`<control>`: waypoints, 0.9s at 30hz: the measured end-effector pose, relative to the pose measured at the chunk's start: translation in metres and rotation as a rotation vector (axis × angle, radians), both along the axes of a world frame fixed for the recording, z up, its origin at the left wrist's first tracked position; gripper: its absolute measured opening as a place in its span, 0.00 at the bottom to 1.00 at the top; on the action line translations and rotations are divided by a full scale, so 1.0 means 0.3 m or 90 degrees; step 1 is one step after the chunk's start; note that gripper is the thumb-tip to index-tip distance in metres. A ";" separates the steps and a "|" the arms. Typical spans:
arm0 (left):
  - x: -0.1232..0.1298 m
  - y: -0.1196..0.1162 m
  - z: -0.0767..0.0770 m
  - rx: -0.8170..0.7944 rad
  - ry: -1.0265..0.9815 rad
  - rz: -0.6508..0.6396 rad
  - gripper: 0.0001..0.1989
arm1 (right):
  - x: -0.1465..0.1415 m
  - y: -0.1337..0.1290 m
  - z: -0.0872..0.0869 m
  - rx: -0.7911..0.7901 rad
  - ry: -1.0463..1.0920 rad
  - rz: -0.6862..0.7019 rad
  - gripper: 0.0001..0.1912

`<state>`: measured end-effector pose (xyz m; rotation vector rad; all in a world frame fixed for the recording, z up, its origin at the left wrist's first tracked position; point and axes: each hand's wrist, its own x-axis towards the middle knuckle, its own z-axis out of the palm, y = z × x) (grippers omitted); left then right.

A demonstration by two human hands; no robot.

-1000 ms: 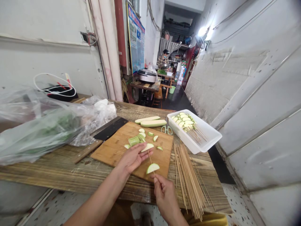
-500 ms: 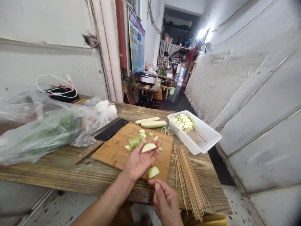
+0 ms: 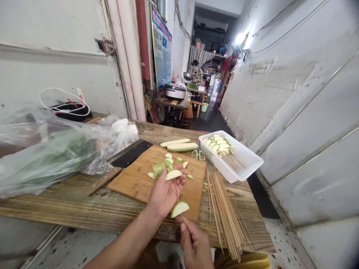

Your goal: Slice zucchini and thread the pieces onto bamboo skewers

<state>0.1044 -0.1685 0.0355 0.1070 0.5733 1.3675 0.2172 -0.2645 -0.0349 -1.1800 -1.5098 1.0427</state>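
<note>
Your counter (image 3: 56, 205) runs across the view, with a plastic bag (image 3: 56, 157) of greens at the left. The cutting board (image 3: 131, 175) lies mid-counter; the white tray (image 3: 254, 164), holding skewered slices, is just beyond its right side. Nearer you, the bundle of sticks (image 3: 228, 216) fans out right of the board, and the knife (image 3: 116, 172) lies along its left edge.

Your hands are apart, joined only by one skewer. Your left forearm slants in from the lower left; the left hand (image 3: 165, 194) is palm up over the board, thumb and curled fingers lightly closed on the upper slice (image 3: 173, 175). Your right hand (image 3: 195, 243) is lower, near the counter's front edge, thumb and fingers pinching the skewer (image 3: 177, 190) just below the lower slice (image 3: 180, 209). The skewer tilts up and left between them.
</note>
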 end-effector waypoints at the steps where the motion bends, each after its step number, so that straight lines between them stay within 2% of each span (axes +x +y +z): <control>1: -0.001 0.001 0.000 0.000 0.010 -0.001 0.20 | 0.001 -0.002 -0.001 0.010 -0.010 -0.006 0.24; 9: 0.000 -0.007 -0.020 0.014 0.067 -0.013 0.17 | 0.009 0.000 0.011 0.060 -0.068 -0.013 0.21; 14: 0.005 -0.017 -0.019 0.014 0.106 -0.005 0.14 | 0.000 -0.004 0.031 0.087 -0.054 -0.025 0.24; 21: 0.010 -0.026 -0.024 0.014 0.120 -0.004 0.14 | -0.003 -0.004 0.013 0.048 -0.043 -0.019 0.25; 27: 0.018 -0.033 -0.025 0.013 0.127 -0.006 0.14 | 0.010 -0.001 0.017 0.011 -0.037 0.016 0.22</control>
